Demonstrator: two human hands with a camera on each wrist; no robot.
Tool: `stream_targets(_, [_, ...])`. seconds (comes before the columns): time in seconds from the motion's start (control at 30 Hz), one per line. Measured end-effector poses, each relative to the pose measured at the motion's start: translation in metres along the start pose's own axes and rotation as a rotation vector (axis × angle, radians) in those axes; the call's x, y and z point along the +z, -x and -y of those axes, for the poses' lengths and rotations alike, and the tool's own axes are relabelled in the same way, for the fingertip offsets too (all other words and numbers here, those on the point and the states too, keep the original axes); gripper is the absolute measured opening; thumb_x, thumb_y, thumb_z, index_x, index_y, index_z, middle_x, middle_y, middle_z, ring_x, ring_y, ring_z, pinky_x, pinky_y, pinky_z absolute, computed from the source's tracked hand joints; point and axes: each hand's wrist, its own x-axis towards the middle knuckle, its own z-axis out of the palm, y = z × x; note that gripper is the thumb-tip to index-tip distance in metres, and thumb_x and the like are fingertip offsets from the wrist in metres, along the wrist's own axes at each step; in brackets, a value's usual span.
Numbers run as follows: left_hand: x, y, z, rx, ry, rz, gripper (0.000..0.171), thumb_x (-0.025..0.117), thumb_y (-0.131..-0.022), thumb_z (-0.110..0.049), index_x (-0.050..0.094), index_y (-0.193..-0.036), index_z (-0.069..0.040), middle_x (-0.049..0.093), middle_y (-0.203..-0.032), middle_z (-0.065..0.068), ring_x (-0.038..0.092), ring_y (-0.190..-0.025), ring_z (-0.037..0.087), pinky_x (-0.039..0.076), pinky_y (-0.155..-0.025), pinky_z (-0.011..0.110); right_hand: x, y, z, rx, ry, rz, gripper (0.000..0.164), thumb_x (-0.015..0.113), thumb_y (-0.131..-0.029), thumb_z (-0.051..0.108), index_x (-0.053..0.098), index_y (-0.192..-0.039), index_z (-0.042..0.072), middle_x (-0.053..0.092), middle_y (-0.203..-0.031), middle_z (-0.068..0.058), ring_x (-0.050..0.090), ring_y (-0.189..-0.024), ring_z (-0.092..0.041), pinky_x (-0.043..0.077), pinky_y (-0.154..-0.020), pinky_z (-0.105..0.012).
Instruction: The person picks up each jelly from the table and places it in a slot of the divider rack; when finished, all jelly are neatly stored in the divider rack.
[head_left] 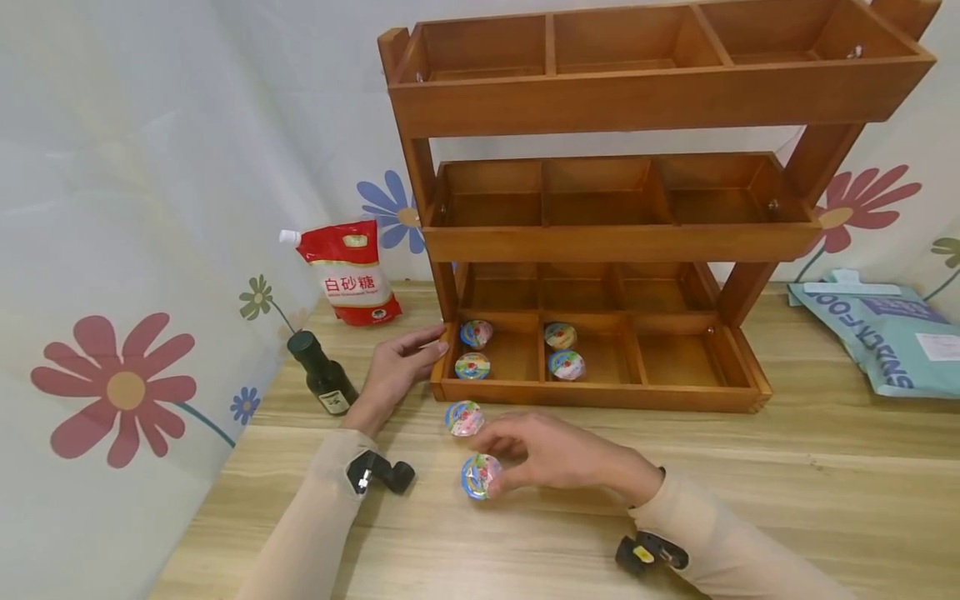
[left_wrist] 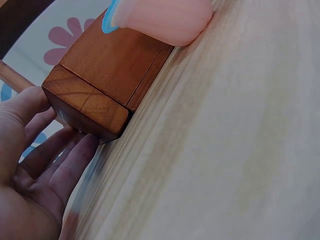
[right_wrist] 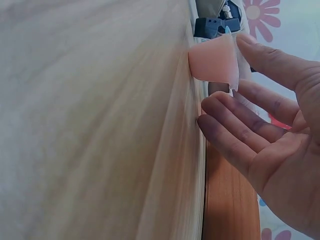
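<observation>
A small pink jelly cup (head_left: 480,476) with a shiny printed lid stands upright on the table, close to me. My right hand (head_left: 551,454) is at its right side, thumb at the lid's rim and the other fingers spread beyond it. In the right wrist view the cup (right_wrist: 215,60) sits between thumb and fingers. A second jelly cup (head_left: 464,418) stands just behind, near the right fingertips. My left hand (head_left: 401,371) touches the left end of the wooden rack (head_left: 600,396) with thumb and fingertips. In the rack's bottom tier, two jelly cups are in the left compartment and two in the middle one.
Left of the rack stand a dark bottle (head_left: 324,375) and a red and white sugar bag (head_left: 348,275). A teal snack bag (head_left: 885,329) lies at the right. The rack's upper tiers (head_left: 622,243) overhang the bottom one. A flowered curtain (head_left: 187,208) hangs behind.
</observation>
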Motion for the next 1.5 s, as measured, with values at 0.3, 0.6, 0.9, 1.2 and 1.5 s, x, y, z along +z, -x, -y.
stream_targets(0.3, [-0.0007,0.0003,-0.0018,-0.003,0.009,-0.001,0.04,0.077,-0.1,-0.015,0.071,-0.138,-0.005,0.067,-0.141,0.014,0.072,-0.108,0.014,0.062,-0.088,0.028,-0.0004,0.0,-0.0007,-0.04,-0.007,0.02,0.048,0.089,-0.087,0.015,0.071,-0.13,0.003,0.073,-0.125,-0.002,0.068,-0.111,-0.013,0.057,-0.101,-0.027])
stream_targets(0.6, [-0.0031,0.0014,-0.0017,0.0,0.004,-0.014,0.04,0.078,-0.1,-0.015,0.071,-0.138,-0.005,0.068,-0.139,0.014,0.073,-0.106,0.014,0.063,-0.088,0.028,0.002,-0.0026,-0.0016,-0.037,-0.015,0.014,0.048,0.088,-0.089,0.009,0.07,-0.132,-0.001,0.074,-0.118,-0.004,0.068,-0.103,-0.01,0.06,-0.094,-0.028])
stream_targets(0.9, [-0.0056,0.002,0.0,-0.009,-0.007,-0.014,0.041,0.079,-0.099,-0.018,0.072,-0.138,-0.006,0.066,-0.143,0.012,0.072,-0.108,0.012,0.062,-0.089,0.027,0.0044,-0.0037,-0.0006,-0.026,-0.001,-0.002,0.047,0.088,-0.089,0.01,0.071,-0.132,0.001,0.075,-0.114,0.0,0.067,-0.1,-0.006,0.059,-0.093,-0.025])
stream_targets(1.2, [-0.0053,0.0016,-0.0013,-0.012,-0.02,-0.012,0.042,0.079,-0.1,-0.019,0.071,-0.139,-0.006,0.066,-0.143,0.012,0.072,-0.108,0.011,0.062,-0.088,0.026,0.0041,-0.0033,0.0002,-0.023,0.011,-0.017,0.047,0.09,-0.088,0.013,0.072,-0.13,0.002,0.074,-0.111,0.003,0.066,-0.099,-0.006,0.059,-0.093,-0.024])
stream_targets(1.5, [-0.0006,0.0011,0.0006,0.001,0.014,-0.004,0.041,0.08,-0.098,-0.018,0.072,-0.137,-0.006,0.068,-0.14,0.011,0.073,-0.109,0.016,0.063,-0.089,0.031,-0.0051,0.0025,0.0016,-0.002,0.015,-0.035,0.043,0.086,-0.091,0.013,0.072,-0.131,0.007,0.072,-0.11,0.007,0.066,-0.101,-0.008,0.059,-0.095,-0.027])
